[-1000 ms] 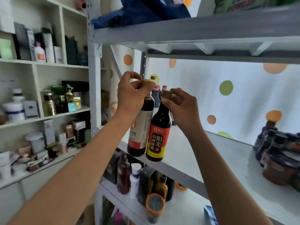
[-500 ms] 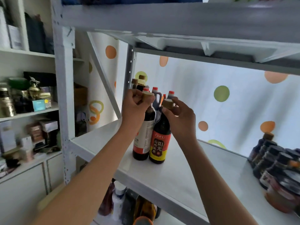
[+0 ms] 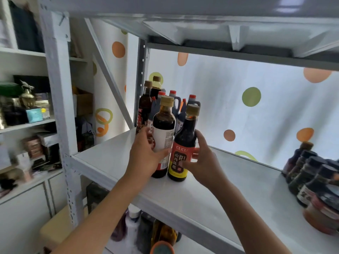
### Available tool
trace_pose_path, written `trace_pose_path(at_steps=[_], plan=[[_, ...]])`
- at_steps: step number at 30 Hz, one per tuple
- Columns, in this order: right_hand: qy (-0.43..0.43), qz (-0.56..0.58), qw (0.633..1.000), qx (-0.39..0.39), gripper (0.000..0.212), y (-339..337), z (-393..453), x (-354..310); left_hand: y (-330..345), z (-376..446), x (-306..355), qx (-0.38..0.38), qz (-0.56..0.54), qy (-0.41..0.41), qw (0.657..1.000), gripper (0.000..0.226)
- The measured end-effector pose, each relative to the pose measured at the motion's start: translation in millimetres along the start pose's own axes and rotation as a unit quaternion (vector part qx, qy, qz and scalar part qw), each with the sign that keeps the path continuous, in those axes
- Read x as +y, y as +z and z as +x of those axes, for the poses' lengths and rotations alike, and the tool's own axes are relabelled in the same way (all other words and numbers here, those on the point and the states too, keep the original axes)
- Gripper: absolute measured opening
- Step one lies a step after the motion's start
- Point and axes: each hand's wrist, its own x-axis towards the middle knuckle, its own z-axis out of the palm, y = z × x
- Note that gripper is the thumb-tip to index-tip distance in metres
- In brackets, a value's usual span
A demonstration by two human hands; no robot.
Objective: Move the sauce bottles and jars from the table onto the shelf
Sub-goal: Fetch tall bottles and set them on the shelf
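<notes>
Upright on shelf [image 3: 113, 158], left hand [image 3: 145, 158] gripping white-label bottle [image 3: 163, 136], right hand [image 3: 203, 162] gripping red-label bottle [image 3: 183, 143]

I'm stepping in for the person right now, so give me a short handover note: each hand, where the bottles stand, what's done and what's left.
Left hand: grip closed around the body of the white-label bottle.
Right hand: grip closed around the red-and-yellow-label bottle.
Both bottles stand upright, side by side, on the shelf, in front of the bottle cluster at its back left corner. Jars are grouped at the right end.
Done: both bottles are on the shelf.
Left: release them; the table is out of view, so what remains there is unknown.
</notes>
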Motion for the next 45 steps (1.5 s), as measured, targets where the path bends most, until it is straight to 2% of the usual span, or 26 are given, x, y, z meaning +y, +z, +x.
trace_pose_path(at_steps=[2, 9, 18, 22, 27, 35, 45], plan=[[-0.001, -0.003, 1.000, 0.010, 0.103, 5, 2, 3, 1, -1, -8, 0.007, 0.011, -0.015, 1.000, 0.075], [0.017, -0.040, 0.998, 0.052, 0.095, 19, 36, 1, 0, 18, -26, 0.050, 0.069, 0.030, 0.996, 0.065], [0.052, -0.049, 0.993, 0.090, 0.088, 46, 91, 6, -5, 68, -63, 0.101, 0.042, 0.005, 0.994, 0.061], [0.055, -0.021, 0.992, 0.112, 0.085, 61, 107, 12, -5, 89, -75, 0.094, 0.045, -0.003, 0.995, 0.062], [0.044, -0.012, 0.985, 0.166, 0.064, 82, 113, 31, -3, 106, -90, 0.111, 0.028, -0.002, 0.993, 0.060], [0.059, -0.004, 0.981, 0.185, 0.061, 92, 123, 49, 5, 124, -104, 0.073, 0.016, 0.003, 0.997, 0.063], [0.045, -0.011, 0.979, 0.197, 0.058, 97, 126, 53, 8, 135, -123, 0.029, 0.082, -0.014, 0.996, 0.074]])
